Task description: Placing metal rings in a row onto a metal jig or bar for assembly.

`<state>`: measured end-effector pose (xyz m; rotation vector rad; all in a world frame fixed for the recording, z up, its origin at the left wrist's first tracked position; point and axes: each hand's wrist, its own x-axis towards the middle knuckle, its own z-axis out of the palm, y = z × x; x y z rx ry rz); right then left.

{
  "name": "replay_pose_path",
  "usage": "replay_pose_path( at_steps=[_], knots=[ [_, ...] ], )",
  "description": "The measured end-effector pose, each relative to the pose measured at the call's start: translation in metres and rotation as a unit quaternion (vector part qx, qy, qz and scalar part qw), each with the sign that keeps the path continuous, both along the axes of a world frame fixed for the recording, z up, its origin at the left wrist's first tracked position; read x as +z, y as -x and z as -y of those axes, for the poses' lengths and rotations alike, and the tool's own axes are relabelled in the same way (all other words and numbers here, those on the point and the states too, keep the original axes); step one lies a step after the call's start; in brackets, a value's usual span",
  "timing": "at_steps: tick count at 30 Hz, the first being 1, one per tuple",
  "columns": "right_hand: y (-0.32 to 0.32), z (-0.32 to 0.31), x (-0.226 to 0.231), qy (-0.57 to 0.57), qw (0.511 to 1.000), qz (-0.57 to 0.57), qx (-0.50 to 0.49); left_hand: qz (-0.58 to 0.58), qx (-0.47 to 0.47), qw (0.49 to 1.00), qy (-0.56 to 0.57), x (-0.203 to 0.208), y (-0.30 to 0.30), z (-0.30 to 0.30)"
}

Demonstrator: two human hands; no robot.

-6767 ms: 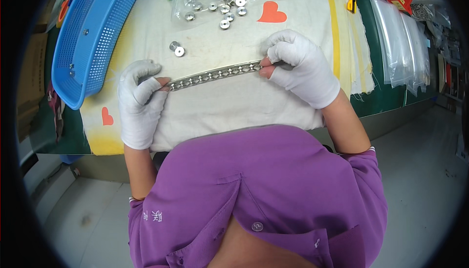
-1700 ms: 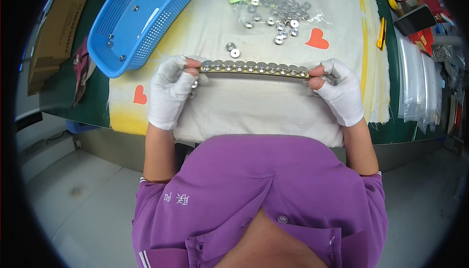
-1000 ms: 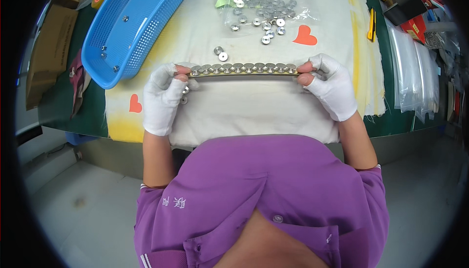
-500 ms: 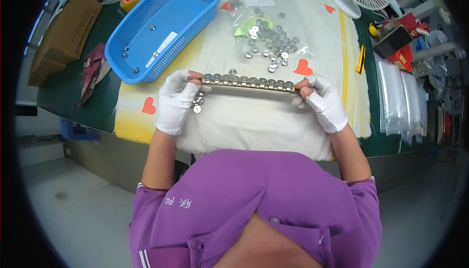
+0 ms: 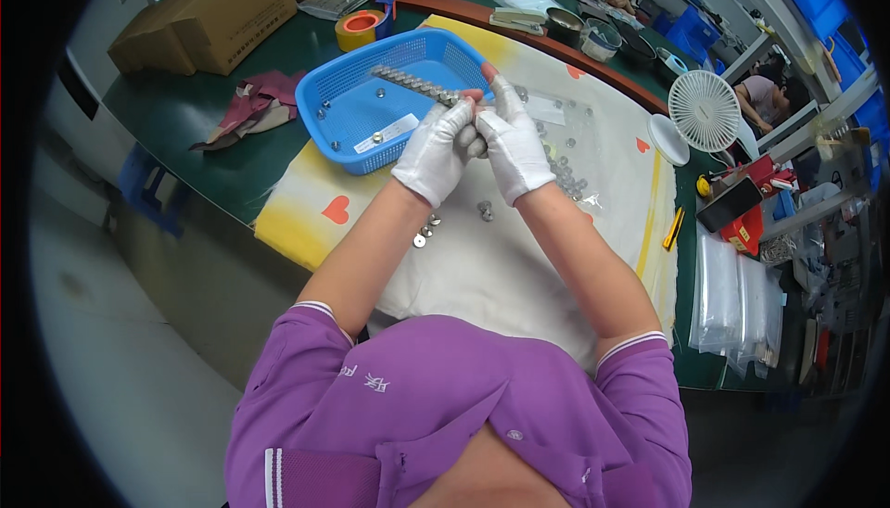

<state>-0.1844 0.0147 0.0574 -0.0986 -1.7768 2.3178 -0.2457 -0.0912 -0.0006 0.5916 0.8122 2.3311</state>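
Observation:
My left hand, in a white glove with bare fingertips, is closed on the near end of a narrow strip of round silver metal discs. The strip slants up and left, its far end above the blue mesh basket. My right hand, gloved alike, presses against the left at the strip's near end. One bare-tipped finger of it stretches upward, apart from the thumb; its other fingers are partly hidden. A few loose discs and a white label lie in the basket. More loose discs lie on the white cloth below my hands.
A clear plastic bag with many discs lies beyond my right hand. A white fan, a yellow cutter and clear plastic sleeves are at the right. Cardboard boxes stand far left. Other people sit at the back.
Both hands have come together and moved forward to the basket. The strip, held level by both ends before, now slants over the basket from my left hand. The view has shifted.

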Motion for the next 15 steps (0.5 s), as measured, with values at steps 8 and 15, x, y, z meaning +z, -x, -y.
replay_pose_path(
  at_steps=[8,15],
  knots=[
    [-0.038,-0.003,0.002,-0.087,0.996,0.03,0.002,0.324,0.105,0.934,-0.11,0.018,0.021,-0.002],
    [-0.129,-0.042,0.017,-0.099,0.993,0.044,-0.05,0.378,0.186,0.899,-0.12,0.016,0.066,0.031]
  ],
)
